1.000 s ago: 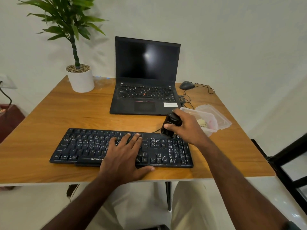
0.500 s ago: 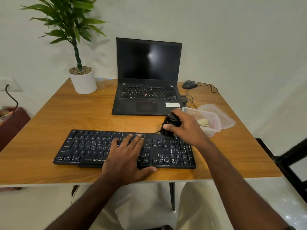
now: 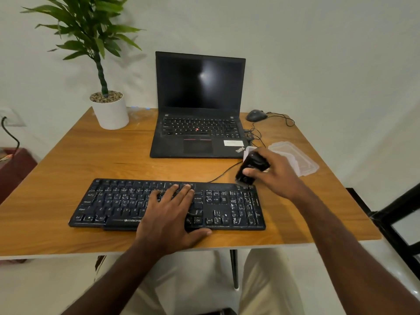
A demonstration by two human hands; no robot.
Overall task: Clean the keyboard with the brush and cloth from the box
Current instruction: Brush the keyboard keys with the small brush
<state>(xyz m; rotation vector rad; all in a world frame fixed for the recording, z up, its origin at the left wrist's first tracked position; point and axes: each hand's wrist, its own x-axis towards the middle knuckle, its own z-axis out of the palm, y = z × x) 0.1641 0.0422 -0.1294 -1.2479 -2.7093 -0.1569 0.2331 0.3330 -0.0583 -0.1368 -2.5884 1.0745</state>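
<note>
Gripping a black brush (image 3: 251, 169) in the right hand (image 3: 276, 176), fingers and thumb curling round its body, bristle end pointing down and tilting toward the keyboard's far right corner. Touching or hovering just over that corner; contact impossible to confirm, the brush end showing blurred. Pressing flat on the keyboard (image 3: 227, 208) with the left hand (image 3: 169, 214), fingers lying straight and together across the middle keys, thumb resting on the wooden table (image 3: 68, 169) just off the near edge. Holding nothing in that hand.

Lying lengthwise near the front edge of the table, the keyboard, black, with white specks showing on the right-hand keys and number pad, its cable (image 3: 223, 172) running off the far edge toward the laptop.

Sitting just behind the right hand, a clear plastic box (image 3: 248, 151), largely hidden by the hand and brush; contents impossible to make out. Lying just beside it to the right, a clear lid (image 3: 295, 158).

Standing open at the back centre, a black laptop (image 3: 200, 105), screen dark. Resting at the far right, a dark mouse (image 3: 256, 115) with its lead trailing. Standing at the far left corner, a green plant in a white pot (image 3: 110, 112).
</note>
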